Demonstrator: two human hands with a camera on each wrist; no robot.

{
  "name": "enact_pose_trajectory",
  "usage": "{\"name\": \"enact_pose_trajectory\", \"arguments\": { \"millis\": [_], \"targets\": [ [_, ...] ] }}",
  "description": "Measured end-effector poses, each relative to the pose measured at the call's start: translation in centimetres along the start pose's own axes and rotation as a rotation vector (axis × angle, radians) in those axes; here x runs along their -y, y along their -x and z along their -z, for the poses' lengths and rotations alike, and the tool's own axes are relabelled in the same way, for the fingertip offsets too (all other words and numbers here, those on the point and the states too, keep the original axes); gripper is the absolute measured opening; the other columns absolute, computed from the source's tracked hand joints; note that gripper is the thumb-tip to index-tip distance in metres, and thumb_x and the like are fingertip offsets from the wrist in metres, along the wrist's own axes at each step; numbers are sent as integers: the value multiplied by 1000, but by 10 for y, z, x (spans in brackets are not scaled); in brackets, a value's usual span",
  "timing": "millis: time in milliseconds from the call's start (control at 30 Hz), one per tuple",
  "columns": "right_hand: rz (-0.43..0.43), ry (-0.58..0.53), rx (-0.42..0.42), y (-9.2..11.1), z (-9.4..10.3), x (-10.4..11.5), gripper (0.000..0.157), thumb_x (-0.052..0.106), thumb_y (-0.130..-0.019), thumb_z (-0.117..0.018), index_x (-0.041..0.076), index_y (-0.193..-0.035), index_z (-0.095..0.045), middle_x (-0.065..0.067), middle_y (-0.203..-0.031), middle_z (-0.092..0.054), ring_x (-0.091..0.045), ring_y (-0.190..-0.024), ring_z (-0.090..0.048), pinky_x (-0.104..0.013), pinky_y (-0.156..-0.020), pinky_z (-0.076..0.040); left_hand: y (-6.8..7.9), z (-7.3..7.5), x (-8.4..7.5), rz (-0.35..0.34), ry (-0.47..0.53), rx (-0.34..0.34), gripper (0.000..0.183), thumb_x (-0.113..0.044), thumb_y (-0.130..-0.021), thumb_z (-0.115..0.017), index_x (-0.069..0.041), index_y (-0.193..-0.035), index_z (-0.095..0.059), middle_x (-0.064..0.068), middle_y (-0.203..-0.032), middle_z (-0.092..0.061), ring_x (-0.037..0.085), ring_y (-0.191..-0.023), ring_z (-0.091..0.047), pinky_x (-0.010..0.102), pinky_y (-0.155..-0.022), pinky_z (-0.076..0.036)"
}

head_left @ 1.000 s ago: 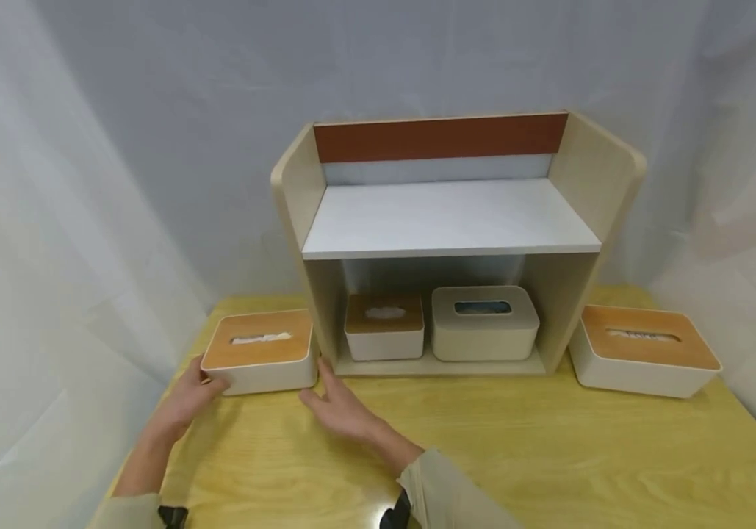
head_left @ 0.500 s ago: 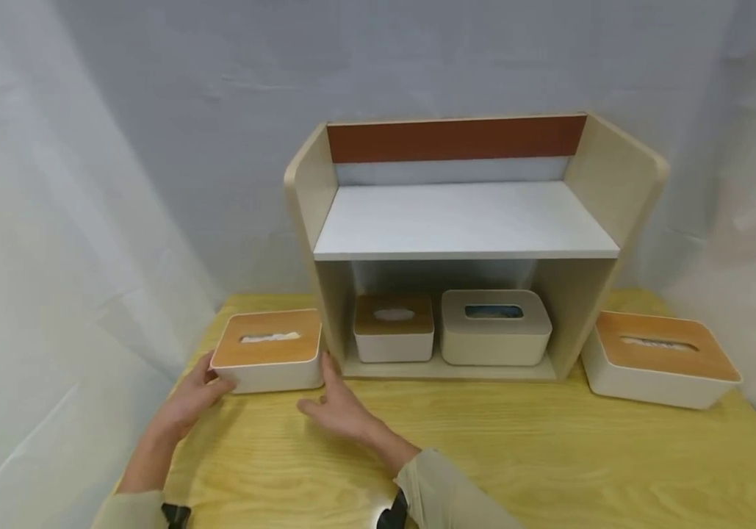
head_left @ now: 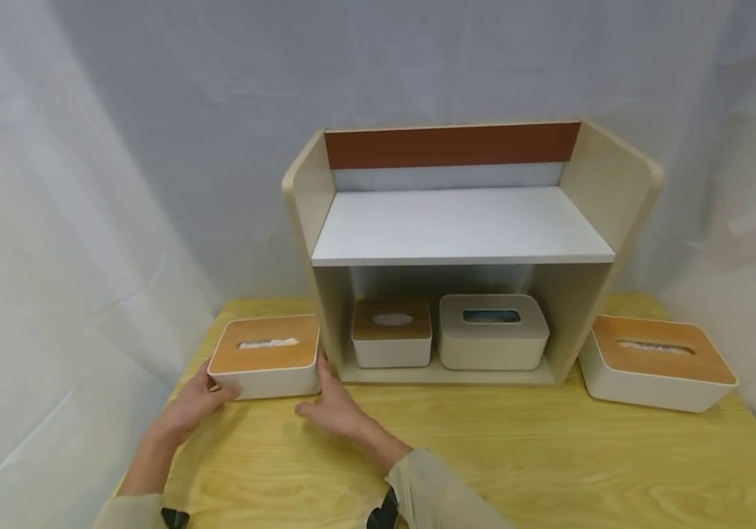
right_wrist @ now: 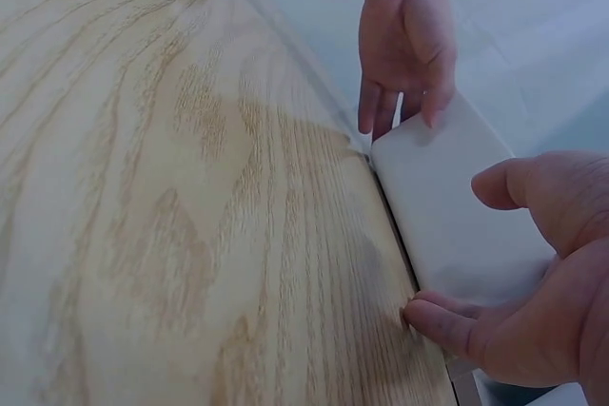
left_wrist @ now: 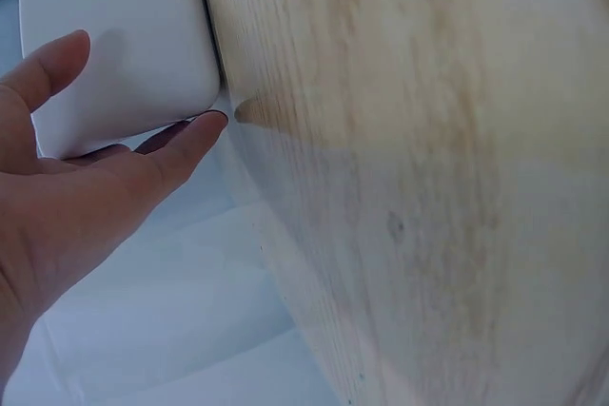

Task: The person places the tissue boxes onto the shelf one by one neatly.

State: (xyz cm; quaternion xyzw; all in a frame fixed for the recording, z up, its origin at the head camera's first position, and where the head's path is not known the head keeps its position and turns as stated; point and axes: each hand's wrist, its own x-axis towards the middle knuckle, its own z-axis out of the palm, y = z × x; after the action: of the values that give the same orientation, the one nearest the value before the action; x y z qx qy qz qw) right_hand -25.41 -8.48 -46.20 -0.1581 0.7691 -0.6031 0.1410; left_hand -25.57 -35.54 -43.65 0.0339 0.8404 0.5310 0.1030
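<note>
A white tissue box (head_left: pixel 265 360) with a wood-coloured lid stands on the table left of the shelf unit, tissue showing in its slot. My left hand (head_left: pixel 189 406) is at its near left corner, fingers along the left side and thumb by the front face. At the opposite end is my right hand (head_left: pixel 341 411), fingers reaching along the right side, between box and shelf unit, with the thumb off the front. In the right wrist view both the left hand (right_wrist: pixel 409 54) and right hand (right_wrist: pixel 542 282) flank the white box (right_wrist: pixel 452 202). Fingers look fairly straight.
The two-tier shelf unit (head_left: pixel 463 224) stands at the back of the wooden table (head_left: pixel 483 441). Its lower tier holds a small brown-lidded tissue box (head_left: pixel 392 349) and a cream one (head_left: pixel 493 349). Another wood-lidded tissue box (head_left: pixel 658 371) sits right of the unit. White sheeting surrounds the table.
The head view has shifted slightly. Both hands stay at the ends of the left tissue box, which shows no clear movement relative to the shelf unit.
</note>
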Motion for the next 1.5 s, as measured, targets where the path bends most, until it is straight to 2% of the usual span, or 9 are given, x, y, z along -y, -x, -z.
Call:
{"name": "enact_pose_trajectory", "arguments": {
  "millis": [233,400,500,600,733,900,967,1233,1500],
  "targets": [
    [-7,4,18,6,1,0,107,14,-84,-71,18,-160,4,-9,-166,-10,-13,-71,-51,-26,-64,-46,5,-4,1,-35,26,-22,86,-6,-95,-62,5,-156,-4,37,-150,-28,33,-122,-42,24,-81,-47],
    [-11,26,32,12,1,1,108,20,-85,-72,19,-160,6,-13,-165,-12,-25,-111,-59,-36,-96,-48,12,-4,-1,-67,24,-36,84,-5,-94,-64,6,-156,-9,38,-147,-33,20,-114,-48,23,-80,-50],
    [-4,36,36,16,1,2,109,21,-85,-71,19,-159,9,-14,-165,-10,-35,-137,-42,-46,-113,-34,18,-4,-2,-76,15,-41,84,-7,-93,-65,4,-157,-12,38,-145,-36,13,-112,-49,24,-80,-51],
    [9,51,37,20,0,3,110,22,-86,-71,19,-159,10,-15,-165,-9,-36,-148,-21,-51,-119,-21,23,-3,-1,-67,30,-29,85,-10,-94,-66,1,-158,-11,36,-147,-34,6,-110,-49,27,-82,-52],
    [39,62,58,26,-1,2,111,24,-87,-71,18,-158,13,-15,-165,-1,-35,-151,-7,-53,-119,-14,30,-4,1,-52,47,-31,83,-10,-95,-66,1,-158,-13,33,-148,-33,5,-110,-49,30,-83,-52],
    [118,60,40,31,2,3,112,23,-86,-72,16,-158,13,-13,-165,7,-29,-152,-4,-50,-120,-13,40,-11,-2,-85,-24,-59,78,-14,-95,-66,6,-155,-20,36,-145,-38,35,-126,-45,32,-81,-55],
    [144,53,21,32,4,4,112,21,-86,-72,17,-159,12,-8,-166,7,-24,-152,-4,-47,-121,-12,44,-14,-5,-100,-61,-63,78,-17,-95,-67,7,-154,-22,35,-142,-41,40,-127,-43,32,-79,-56],
    [130,86,14,43,8,9,109,26,-86,-71,25,-160,10,-4,-166,3,-24,-151,-7,-50,-120,-14,60,-23,-12,-120,-132,-104,76,-25,-97,-66,0,-156,-24,31,-139,-48,37,-117,-57,31,-75,-57],
    [204,140,10,57,12,17,105,30,-87,-69,28,-160,7,-6,-167,4,-25,-152,-7,-54,-119,-17,81,-23,-23,-131,-246,-176,75,-26,-95,-69,4,-152,-32,31,-127,-58,33,-102,-69,29,-71,-57]
  ]
}}
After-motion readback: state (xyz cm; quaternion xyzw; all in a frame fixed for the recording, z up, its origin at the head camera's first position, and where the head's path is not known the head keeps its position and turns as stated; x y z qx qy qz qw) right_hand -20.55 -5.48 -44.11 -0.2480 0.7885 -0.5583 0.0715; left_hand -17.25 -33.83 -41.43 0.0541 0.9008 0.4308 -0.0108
